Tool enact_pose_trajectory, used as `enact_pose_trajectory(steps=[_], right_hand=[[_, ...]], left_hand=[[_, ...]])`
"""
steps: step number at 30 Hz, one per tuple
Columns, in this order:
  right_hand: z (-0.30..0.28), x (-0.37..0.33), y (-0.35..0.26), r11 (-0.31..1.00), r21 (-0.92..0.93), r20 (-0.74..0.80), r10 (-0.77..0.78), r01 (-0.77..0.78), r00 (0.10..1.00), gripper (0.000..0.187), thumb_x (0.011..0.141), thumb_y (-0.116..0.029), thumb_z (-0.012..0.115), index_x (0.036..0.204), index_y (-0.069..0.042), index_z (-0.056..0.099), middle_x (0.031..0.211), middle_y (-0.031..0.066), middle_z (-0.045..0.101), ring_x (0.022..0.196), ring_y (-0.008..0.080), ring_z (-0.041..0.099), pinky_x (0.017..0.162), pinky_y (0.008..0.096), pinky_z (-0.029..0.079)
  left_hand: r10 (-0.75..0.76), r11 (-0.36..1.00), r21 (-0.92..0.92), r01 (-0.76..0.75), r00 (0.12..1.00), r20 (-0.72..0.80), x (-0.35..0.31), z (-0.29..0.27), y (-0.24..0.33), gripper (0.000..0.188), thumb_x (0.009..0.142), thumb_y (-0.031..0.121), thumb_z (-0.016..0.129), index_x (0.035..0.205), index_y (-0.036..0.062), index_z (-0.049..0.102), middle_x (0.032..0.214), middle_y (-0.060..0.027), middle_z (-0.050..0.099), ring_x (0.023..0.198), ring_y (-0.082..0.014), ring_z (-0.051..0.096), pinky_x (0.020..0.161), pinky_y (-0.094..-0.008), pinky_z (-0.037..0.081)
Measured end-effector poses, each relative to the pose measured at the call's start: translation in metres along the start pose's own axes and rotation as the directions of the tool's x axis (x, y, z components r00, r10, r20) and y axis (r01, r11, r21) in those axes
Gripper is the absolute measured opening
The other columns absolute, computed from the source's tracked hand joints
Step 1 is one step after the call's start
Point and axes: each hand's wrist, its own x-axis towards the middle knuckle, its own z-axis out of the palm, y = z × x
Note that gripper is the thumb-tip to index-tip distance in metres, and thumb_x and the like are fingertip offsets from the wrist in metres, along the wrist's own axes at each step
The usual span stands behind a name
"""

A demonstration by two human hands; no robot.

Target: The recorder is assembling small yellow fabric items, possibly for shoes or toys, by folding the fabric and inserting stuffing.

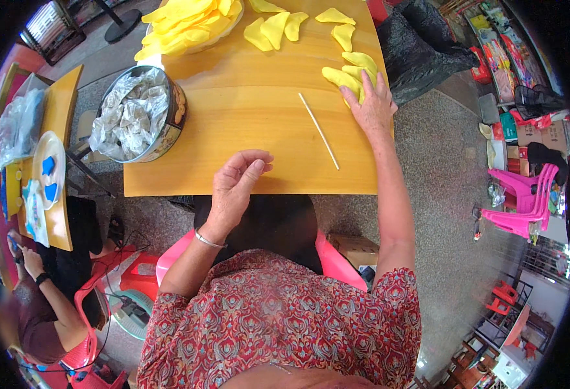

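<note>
My right hand [372, 107] reaches to the table's right edge, its fingers stretched out and apart over a small group of yellow fabric pieces [340, 76]. The fingertips touch these pieces; part of the lowest one is hidden under the hand. Above the near edge of the table, my left hand [233, 188] is curled, thumb close to the fingers, with nothing visible in it. Between the hands lies a thin pale wooden stick [319, 131], slanting on the tabletop. More curved yellow pieces [274, 29] are spread along the far side.
A plate heaped with yellow pieces [191, 26] stands at the far left of the wooden table [246, 117]. Nearer is a round tin [176, 113] lined with crumpled clear plastic. A black plastic bag [421, 55] hangs off the right. Another person [51, 311] sits at a side table [61, 214].
</note>
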Motion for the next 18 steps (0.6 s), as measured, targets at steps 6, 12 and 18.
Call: enact_pose_trajectory(steps=[6,12,18], right_hand=[[0.028,0.044,-0.011,1.000,-0.005,-0.046,0.025,-0.025,0.999,0.067,0.082,-0.061,0.053,0.134,-0.019,0.048,0.142,0.0217,0.034,0.129,0.0384,0.034,0.097,0.0590,0.028],[0.040,0.079,-0.017,0.997,0.074,-0.056,0.036,-0.032,0.998,0.067,0.081,-0.062,0.054,0.132,-0.019,0.050,0.142,0.0204,0.036,0.129,0.0385,0.035,0.097,0.0595,0.027],[0.004,0.135,-0.018,0.956,0.141,-0.356,-0.193,0.257,0.914,0.062,0.079,-0.055,0.062,0.126,-0.014,0.057,0.130,0.0187,0.051,0.120,0.0371,0.046,0.093,0.0541,0.038]], left_hand=[[-0.038,0.999,-0.025,0.037,0.999,-0.026,0.008,-0.005,-0.005,0.019,0.095,0.011,0.053,0.108,-0.0014,0.060,0.105,-0.0083,0.064,0.096,-0.0160,0.060,0.090,-0.0295,0.046],[-0.035,0.999,0.010,0.035,0.998,-0.044,0.010,-0.007,-0.010,0.018,0.095,0.009,0.052,0.108,-0.0015,0.060,0.104,-0.0071,0.064,0.096,-0.0148,0.060,0.090,-0.0280,0.046],[0.058,0.996,0.073,-0.050,0.991,-0.117,0.015,-0.016,-0.005,0.015,0.094,0.005,0.053,0.104,-0.0012,0.061,0.097,-0.0042,0.062,0.092,-0.0117,0.058,0.085,-0.0245,0.045]])
